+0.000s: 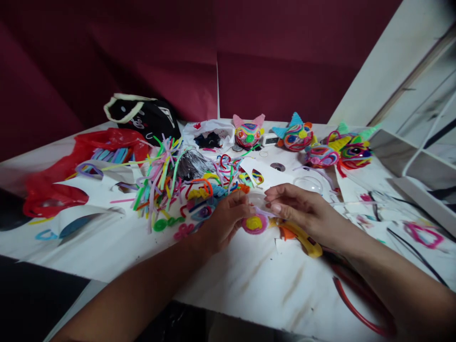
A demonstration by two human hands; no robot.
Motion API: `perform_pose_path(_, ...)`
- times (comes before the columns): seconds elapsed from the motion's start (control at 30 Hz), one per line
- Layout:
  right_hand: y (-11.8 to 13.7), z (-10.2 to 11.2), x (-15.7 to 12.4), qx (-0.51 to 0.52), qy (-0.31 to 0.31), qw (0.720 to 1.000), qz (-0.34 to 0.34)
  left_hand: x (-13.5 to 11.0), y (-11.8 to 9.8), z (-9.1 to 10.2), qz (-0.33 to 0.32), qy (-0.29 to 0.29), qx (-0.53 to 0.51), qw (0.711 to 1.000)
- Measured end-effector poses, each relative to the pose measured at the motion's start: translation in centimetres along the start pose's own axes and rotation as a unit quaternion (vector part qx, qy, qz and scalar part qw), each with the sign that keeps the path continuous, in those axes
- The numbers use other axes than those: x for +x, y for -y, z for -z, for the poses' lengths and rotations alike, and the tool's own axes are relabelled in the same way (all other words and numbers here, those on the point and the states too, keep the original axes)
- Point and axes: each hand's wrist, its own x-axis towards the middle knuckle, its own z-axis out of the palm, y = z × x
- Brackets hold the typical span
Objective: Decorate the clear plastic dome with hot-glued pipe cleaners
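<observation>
Over the middle of the table, my left hand [230, 216] is closed, pinching the edge of a clear plastic dome [257, 198]. A lilac pipe cleaner [262, 212] runs along the dome's near rim. My right hand [306, 211] is closed at the other side, its thumb and fingertips pinched on the lilac pipe cleaner at the rim. Just below the dome shows a round pink and yellow pipe-cleaner coil [255, 223]. A yellow-handled tool [308, 241] lies partly under my right hand. My fingers hide part of the dome.
Left of my hands spreads a pile of loose pipe cleaners [160, 180] beside a red plastic bag [53, 199]. Several decorated animal heads [248, 134] stand at the back. Another clear dome [308, 184] lies behind my right hand. A red cable [359, 308] hangs near the front edge.
</observation>
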Motion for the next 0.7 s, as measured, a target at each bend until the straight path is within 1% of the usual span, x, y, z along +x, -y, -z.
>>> perform_pose_path(0.13, 0.1, 0.1, -1.4, -0.134, -0.047, 0.990, 0.025, -0.1, 0.0, -0.1, -0.009, -0.017, 0.008, 1.000)
perform_pose_path(0.2, 0.1, -0.1, -1.6, -0.171, -0.049, 0.983, 0.048, -0.2, -0.1, -0.2, -0.016, -0.027, 0.015, 0.999)
perform_pose_path(0.27, 0.1, -0.3, -1.7, -0.185, -0.044, 0.980, 0.063, -0.2, -0.2, -0.3, -0.022, -0.028, 0.021, 0.999)
perform_pose_path(0.33, 0.2, -0.6, -1.6, -0.172, -0.042, 0.983, 0.056, -0.3, -0.2, -0.4, -0.027, -0.024, 0.024, 0.999)
perform_pose_path(0.5, 0.3, -1.1, -1.4, -0.066, -0.038, 0.997, -0.002, -0.2, -0.1, -0.3, -0.045, -0.032, 0.038, 0.998)
perform_pose_path(0.7, 0.2, -1.2, -1.0, -0.004, -0.030, 0.999, -0.042, -0.2, 0.1, -0.2, -0.060, -0.051, 0.069, 0.995)
